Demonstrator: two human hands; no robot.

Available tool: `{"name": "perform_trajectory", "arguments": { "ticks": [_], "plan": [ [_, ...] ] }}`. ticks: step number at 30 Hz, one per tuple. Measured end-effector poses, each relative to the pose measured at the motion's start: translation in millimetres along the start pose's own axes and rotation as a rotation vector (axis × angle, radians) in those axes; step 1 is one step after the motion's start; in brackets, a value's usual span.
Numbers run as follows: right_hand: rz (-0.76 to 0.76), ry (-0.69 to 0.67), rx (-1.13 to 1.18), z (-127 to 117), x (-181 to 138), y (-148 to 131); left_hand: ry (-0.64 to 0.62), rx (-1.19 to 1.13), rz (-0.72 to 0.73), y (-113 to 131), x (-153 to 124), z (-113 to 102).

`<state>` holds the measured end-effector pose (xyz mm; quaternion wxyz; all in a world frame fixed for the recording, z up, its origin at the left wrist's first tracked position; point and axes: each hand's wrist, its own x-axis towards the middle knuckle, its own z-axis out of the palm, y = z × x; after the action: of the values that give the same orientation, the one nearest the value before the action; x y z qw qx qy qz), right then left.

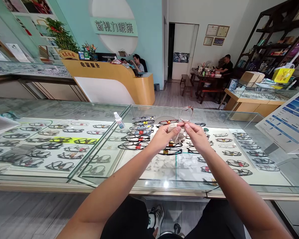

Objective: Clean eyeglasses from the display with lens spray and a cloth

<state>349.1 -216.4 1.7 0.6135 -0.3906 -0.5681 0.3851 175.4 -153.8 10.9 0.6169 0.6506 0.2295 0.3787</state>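
Above the glass counter (pixel 151 166), both of my hands meet at chest height. My left hand (pixel 162 135) is closed on a pale cleaning cloth (pixel 174 132), pinched between thumb and fingers. My right hand (pixel 197 136) grips a pair of glasses (pixel 190 109) with a thin reddish-brown frame. One lens of it stands up above my fingers; the cloth and hands hide much of the rest. A small white spray bottle (pixel 119 120) with a blue-and-red label stands on the glass to the left. Beneath the hands, several dark frames (pixel 137 137) with red tags are laid out in rows.
More eyeglass frames (pixel 61 165) fill the left display case. White printed sign cards (pixel 286 119) stand at the right edge. Beyond the counter is a wooden reception desk (pixel 142 88) with people behind it. Another person (pixel 226 64) sits at a dark table at the back.
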Motion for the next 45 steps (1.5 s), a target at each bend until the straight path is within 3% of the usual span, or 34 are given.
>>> {"name": "perform_trajectory", "arguments": {
  "ticks": [7, 13, 22, 31, 45],
  "plan": [
    [0.035, 0.033, 0.052, -2.1, 0.3, 2.6, -0.138, 0.023, -0.074, 9.0, -2.1, -7.8],
    [0.079, 0.052, 0.100, -2.6, 0.9, 0.8, -0.260, -0.103, -0.117, 11.6, -0.8, -16.5],
    [0.083, 0.027, 0.105, -3.2, 1.4, 1.6, -0.251, -0.023, -0.086, 13.1, -2.8, -15.7],
    [0.055, 0.023, 0.023, -2.5, -0.5, 0.3, -0.078, -0.085, -0.068, -6.9, 1.7, -5.2],
    [-0.020, -0.040, -0.135, -1.8, 0.1, -5.4, -0.001, -0.199, -0.143, -8.5, 1.5, -2.5]
  ]
}}
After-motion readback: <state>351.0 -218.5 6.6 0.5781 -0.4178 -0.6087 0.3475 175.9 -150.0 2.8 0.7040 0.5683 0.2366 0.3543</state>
